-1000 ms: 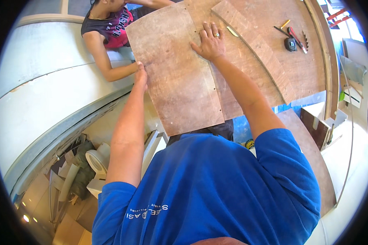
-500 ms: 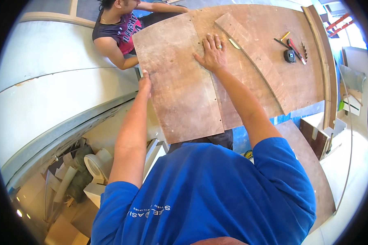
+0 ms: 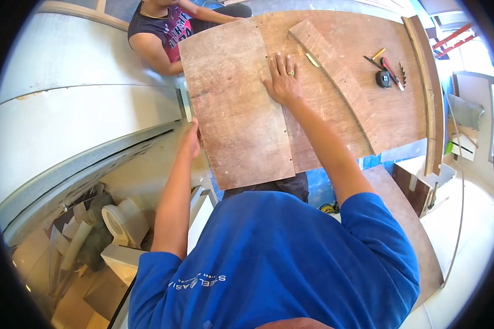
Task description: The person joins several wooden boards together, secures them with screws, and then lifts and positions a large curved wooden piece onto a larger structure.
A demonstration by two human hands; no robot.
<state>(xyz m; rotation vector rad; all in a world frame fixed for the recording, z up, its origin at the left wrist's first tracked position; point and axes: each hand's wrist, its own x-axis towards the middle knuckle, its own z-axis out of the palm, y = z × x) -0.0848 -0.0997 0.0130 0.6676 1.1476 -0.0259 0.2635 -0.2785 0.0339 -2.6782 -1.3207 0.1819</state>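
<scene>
Head view: two hands on one plywood panel (image 3: 233, 104).
Right hand (image 3: 282, 79) flat, fingers spread; left hand (image 3: 192, 141) gripping panel's edge.

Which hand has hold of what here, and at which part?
Left hand grips the plywood panel at its left edge. Right hand lies flat, palm down, on the panel's right edge, pressing rather than gripping.

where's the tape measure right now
In the head view, the tape measure lies upper right on the big plywood sheet, beside the red-handled tool, right of the right hand.
</scene>
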